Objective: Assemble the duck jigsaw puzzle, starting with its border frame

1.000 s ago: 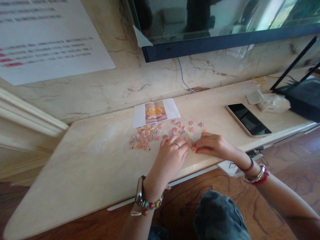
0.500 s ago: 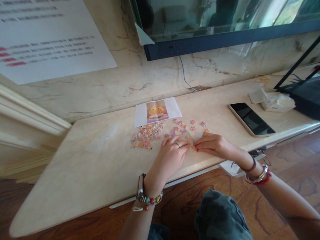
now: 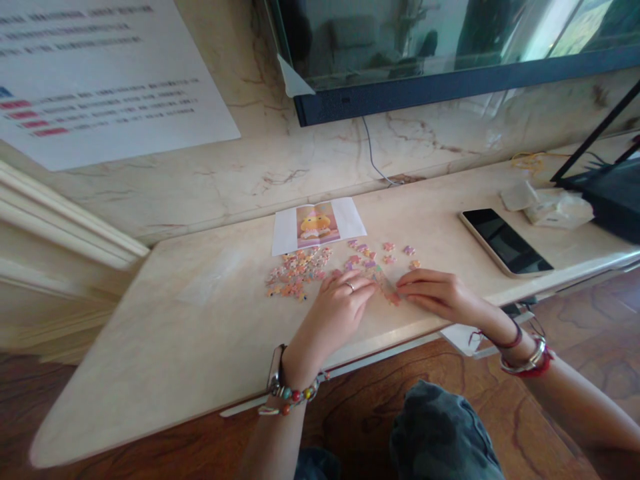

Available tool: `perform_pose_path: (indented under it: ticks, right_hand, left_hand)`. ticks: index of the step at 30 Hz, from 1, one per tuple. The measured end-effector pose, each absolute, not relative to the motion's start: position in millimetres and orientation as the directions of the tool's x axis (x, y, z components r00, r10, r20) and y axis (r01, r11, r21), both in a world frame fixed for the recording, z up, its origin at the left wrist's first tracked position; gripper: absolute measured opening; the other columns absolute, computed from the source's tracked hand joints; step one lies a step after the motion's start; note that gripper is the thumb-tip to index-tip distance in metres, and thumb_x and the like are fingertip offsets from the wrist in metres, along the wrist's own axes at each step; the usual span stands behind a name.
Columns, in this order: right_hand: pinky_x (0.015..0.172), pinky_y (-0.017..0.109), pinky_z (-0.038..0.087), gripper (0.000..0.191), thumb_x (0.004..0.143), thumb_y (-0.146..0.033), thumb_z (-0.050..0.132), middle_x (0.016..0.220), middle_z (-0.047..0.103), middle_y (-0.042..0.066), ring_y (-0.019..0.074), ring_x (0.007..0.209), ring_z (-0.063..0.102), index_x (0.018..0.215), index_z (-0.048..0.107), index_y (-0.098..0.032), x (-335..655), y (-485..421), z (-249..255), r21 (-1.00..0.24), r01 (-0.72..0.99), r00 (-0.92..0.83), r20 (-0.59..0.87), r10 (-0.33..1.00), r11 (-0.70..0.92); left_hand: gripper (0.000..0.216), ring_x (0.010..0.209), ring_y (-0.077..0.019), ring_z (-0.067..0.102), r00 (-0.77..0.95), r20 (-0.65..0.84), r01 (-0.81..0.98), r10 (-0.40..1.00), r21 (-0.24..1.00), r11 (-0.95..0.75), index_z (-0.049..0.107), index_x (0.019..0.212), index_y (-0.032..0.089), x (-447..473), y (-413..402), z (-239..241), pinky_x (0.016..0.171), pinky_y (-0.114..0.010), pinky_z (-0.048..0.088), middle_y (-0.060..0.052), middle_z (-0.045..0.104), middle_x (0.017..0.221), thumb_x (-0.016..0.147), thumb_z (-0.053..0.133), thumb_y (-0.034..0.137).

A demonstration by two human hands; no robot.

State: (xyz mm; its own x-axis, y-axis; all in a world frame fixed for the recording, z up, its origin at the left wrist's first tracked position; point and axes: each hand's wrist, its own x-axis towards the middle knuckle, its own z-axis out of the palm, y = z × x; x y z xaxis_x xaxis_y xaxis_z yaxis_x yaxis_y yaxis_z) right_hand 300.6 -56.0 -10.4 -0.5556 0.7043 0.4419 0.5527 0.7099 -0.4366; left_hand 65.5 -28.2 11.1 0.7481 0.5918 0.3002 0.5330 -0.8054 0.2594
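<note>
On the pale countertop, a joined strip of jigsaw pieces (image 3: 393, 298) in pink, orange and green lies between my two hands. My left hand (image 3: 343, 300) rests palm down, its curved, slightly spread fingers touching the strip's left side. Just to the right, my right hand (image 3: 440, 292) has its fingers stretched toward the strip, the tips close beside it; no piece shows in them. Several loose pieces (image 3: 389, 259) are scattered behind the strip. A heap of jigsaw pieces (image 3: 297, 273) lies left of my left hand. Behind the heap is a creased reference picture (image 3: 319, 225) of a yellow character.
A phone (image 3: 505, 243) lies to the right, with a clear plastic package (image 3: 560, 208) and a black device with antennas (image 3: 605, 183) beyond it. A clear plastic sheet (image 3: 210, 280) is at the left. A screen (image 3: 425, 97) hangs above the countertop.
My right hand has drawn a little to the right, uncovering the near end of the strip. My left hand has shifted slightly left. The whole view has moved a little.
</note>
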Motion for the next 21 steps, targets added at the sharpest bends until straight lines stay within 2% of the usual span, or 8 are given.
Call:
perform_pose_path:
  ticks: [3,5,8,12,17,21]
  right_hand:
    - [0.08,0.03,0.05,0.021,0.085,-0.021,0.046,0.1,0.062,0.009,0.0163,0.092,0.059,0.098,0.063,-0.018,317.2,-50.0,-10.5,-0.444,0.639,-0.379,0.529,0.759,0.628]
    - [0.078,0.03,0.05,0.02,0.084,-0.023,0.048,0.099,0.062,0.009,0.0167,0.089,0.059,0.097,0.063,-0.019,327.0,-43.6,-9.6,-0.445,0.698,-0.31,0.518,0.797,0.561]
    - [0.081,0.033,0.05,0.026,0.082,-0.03,0.051,0.103,0.06,0.01,0.0186,0.092,0.058,0.103,0.062,-0.02,334.2,-35.6,-9.5,-0.433,0.739,-0.322,0.445,0.836,0.515]
    - [0.082,0.034,0.049,0.035,0.082,-0.035,0.051,0.109,0.055,0.011,0.0194,0.094,0.057,0.113,0.057,-0.02,334.0,-31.8,-12.5,-0.424,0.765,-0.346,0.363,0.865,0.485]
    - [0.084,0.034,0.047,0.025,0.083,-0.033,0.049,0.102,0.057,0.009,0.0188,0.095,0.056,0.1,0.062,-0.02,336.0,-29.7,-16.7,-0.422,0.739,-0.403,0.347,0.847,0.525]
    - [0.08,0.033,0.048,0.019,0.083,-0.032,0.05,0.093,0.059,0.009,0.0178,0.087,0.057,0.089,0.062,-0.018,337.8,-28.5,-17.6,-0.445,0.733,-0.389,0.346,0.854,0.514]
  left_hand:
    - [0.025,0.103,-0.017,0.052,0.682,0.354,0.567,0.64,0.297,-0.768,0.058,0.106,0.018,47.0,-25.5,13.8,0.09,-0.035,0.042,-0.004,0.062,0.105,0.086,0.043,0.014]
    - [0.025,0.1,-0.0174,0.053,0.601,0.369,0.641,0.709,0.307,-0.703,0.057,0.107,0.018,32.6,-26.1,12.6,0.089,-0.036,0.043,-0.005,0.061,0.104,0.085,0.045,0.015]
    - [0.024,0.099,-0.0207,0.054,0.526,0.345,0.73,0.777,0.285,-0.621,0.058,0.105,0.018,17.7,-29.6,7.5,0.09,-0.04,0.042,-0.006,0.061,0.102,0.082,0.052,0.02]
    - [0.035,0.108,-0.0245,0.049,0.51,0.29,0.771,0.81,0.263,-0.58,0.056,0.11,0.021,20.6,-34.3,2.3,0.094,-0.044,0.038,-0.006,0.059,0.112,0.076,0.061,0.029]
    - [0.038,0.115,-0.0259,0.044,0.485,0.204,0.811,0.851,0.259,-0.524,0.056,0.11,0.023,35.2,-36.0,-0.8,0.098,-0.047,0.032,-0.004,0.056,0.119,0.074,0.064,0.03]
    - [0.037,0.117,-0.0244,0.043,0.485,0.181,0.816,0.856,0.258,-0.517,0.056,0.111,0.024,35.3,-35.0,-2.5,0.1,-0.047,0.029,-0.001,0.056,0.121,0.075,0.062,0.029]
